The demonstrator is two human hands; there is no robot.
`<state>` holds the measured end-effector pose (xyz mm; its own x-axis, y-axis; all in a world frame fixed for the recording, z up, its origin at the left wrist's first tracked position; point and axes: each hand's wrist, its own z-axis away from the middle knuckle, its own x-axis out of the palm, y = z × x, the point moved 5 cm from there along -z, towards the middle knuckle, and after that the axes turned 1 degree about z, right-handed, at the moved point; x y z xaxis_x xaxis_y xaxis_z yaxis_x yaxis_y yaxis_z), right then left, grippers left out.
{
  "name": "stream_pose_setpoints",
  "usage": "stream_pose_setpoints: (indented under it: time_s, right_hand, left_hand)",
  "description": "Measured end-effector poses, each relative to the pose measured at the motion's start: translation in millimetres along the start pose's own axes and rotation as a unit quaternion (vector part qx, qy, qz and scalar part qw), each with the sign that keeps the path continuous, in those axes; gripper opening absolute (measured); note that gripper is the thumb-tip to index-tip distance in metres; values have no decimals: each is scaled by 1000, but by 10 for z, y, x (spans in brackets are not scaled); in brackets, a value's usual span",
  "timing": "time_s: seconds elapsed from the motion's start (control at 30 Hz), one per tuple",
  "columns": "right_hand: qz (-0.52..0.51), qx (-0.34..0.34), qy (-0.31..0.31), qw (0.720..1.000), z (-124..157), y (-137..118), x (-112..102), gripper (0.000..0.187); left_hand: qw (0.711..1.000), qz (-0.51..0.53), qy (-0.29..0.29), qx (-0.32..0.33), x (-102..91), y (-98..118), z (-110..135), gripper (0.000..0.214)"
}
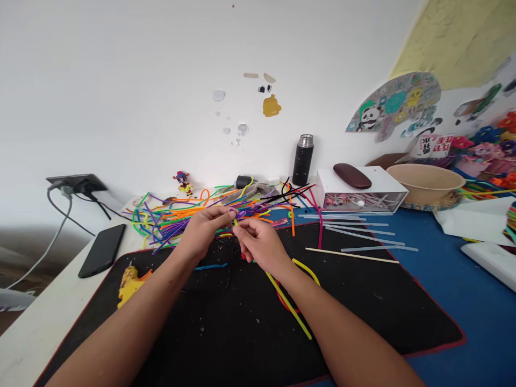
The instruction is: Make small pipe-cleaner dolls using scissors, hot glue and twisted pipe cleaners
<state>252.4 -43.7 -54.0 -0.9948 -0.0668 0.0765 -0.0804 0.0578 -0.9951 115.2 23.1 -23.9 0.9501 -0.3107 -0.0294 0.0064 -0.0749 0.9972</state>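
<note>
Both my hands meet above the black mat (226, 322). My left hand (203, 228) pinches a small purple pipe cleaner piece (240, 214) at its fingertips. My right hand (260, 242) is closed in a pinch on the same piece, just right of the left. A yellow pipe cleaner (288, 303) runs from under my right hand down across the mat, over a red loop. Behind the hands lies a heap of coloured pipe cleaners (181, 215). A short blue piece (209, 266) lies on the mat under my left wrist.
A yellow glue gun (129, 282) and a black phone (102, 250) lie at left. A thin wooden stick (350, 255) and clear glue sticks (363, 231) lie at right. A black flask (303, 159), a white box (363, 193) and a tan bowl (427, 184) stand behind.
</note>
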Motion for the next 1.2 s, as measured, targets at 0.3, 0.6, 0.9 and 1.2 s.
stream_pose_setpoints:
  time_s: [0.3, 0.6, 0.9, 1.2]
  right_hand:
    - [339, -120, 52, 932, 103, -222, -39, 15]
    - [374, -153, 114, 908, 102, -397, -280, 21]
    - [183, -87, 122, 972, 5, -326, -464, 28]
    - [19, 3, -9, 1000, 12, -137, -137, 37]
  left_hand:
    - [984, -172, 23, 40, -126, 14, -73, 41]
    - [967, -233, -66, 83, -30, 81, -1, 30]
    - [986, -96, -126, 54, 81, 158, 96, 28]
    - [996, 2, -25, 89, 44, 182, 92, 27]
